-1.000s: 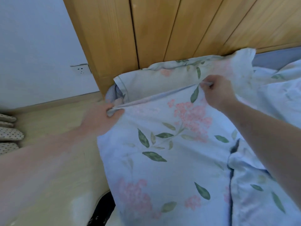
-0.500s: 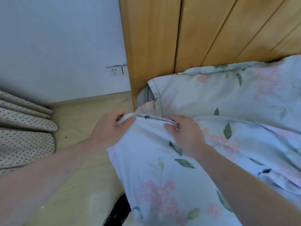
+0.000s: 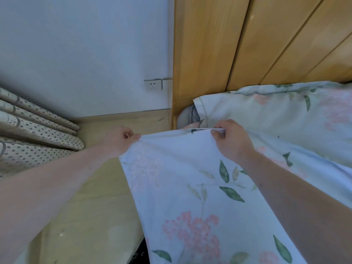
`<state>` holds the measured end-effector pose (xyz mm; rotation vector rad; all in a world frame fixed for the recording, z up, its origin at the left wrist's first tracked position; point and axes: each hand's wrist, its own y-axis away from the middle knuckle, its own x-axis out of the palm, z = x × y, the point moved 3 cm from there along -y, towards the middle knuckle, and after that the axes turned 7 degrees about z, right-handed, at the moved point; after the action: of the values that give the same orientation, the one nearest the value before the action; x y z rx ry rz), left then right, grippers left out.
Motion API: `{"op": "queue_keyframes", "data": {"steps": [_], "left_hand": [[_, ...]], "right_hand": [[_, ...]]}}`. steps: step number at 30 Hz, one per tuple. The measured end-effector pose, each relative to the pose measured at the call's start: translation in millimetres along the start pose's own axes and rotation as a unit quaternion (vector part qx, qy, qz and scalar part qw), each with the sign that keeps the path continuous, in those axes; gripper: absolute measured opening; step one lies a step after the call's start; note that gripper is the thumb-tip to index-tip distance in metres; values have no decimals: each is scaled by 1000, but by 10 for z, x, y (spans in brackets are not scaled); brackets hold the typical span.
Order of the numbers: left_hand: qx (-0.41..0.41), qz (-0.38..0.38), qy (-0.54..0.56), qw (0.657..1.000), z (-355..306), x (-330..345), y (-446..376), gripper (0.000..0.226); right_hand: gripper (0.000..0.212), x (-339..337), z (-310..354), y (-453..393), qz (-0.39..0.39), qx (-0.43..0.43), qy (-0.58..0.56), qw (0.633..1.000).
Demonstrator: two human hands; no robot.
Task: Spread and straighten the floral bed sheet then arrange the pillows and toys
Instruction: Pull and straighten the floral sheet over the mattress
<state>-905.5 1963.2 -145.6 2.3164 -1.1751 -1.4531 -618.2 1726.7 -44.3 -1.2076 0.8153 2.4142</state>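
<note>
The floral bed sheet [image 3: 190, 187], pale blue with pink blossoms and green leaves, hangs over the bed's left side. My left hand [image 3: 120, 139] pinches its top corner out past the bed edge, over the floor. My right hand [image 3: 230, 139] grips the same top hem further right, so the hem is stretched taut between both hands. Behind the hem lies a pillow [image 3: 276, 109] in matching floral fabric, against the wooden headboard [image 3: 247, 44]. No toys are in view.
A grey corner of the mattress [image 3: 185, 117] shows beside the headboard. A white wall with a socket [image 3: 153, 85] stands at the left, dotted curtains [image 3: 28, 130] hang at the far left, and light wooden floor [image 3: 85, 206] runs beside the bed.
My left hand has pulled the sheet corner out to the left, away from the bed. The hem between my hands is now longer and tighter. My view has swung left.
</note>
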Motion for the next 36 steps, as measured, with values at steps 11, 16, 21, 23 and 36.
{"op": "queue_keyframes", "data": {"steps": [11,16,21,23,36], "left_hand": [[-272,212,305,887,19,1836,1375,61],[-302,333,394,802,-359,2324,1499,68],[-315,320,423,787,-314,2522,1470,65],[-295,259,402,827,-249,2500,1457,47],[-233,-26,413,880,-58,2062,2135,22]], "right_hand": [[54,1043,-71,1608,-54,80,-166,981],[59,1537,-446,2350,-27,200,-144,969],[58,1872,-716,2705,38,252,-92,962],[36,1900,-800,2835,83,284,-82,952],[40,1635,-557,3383,-74,231,-62,968]]}}
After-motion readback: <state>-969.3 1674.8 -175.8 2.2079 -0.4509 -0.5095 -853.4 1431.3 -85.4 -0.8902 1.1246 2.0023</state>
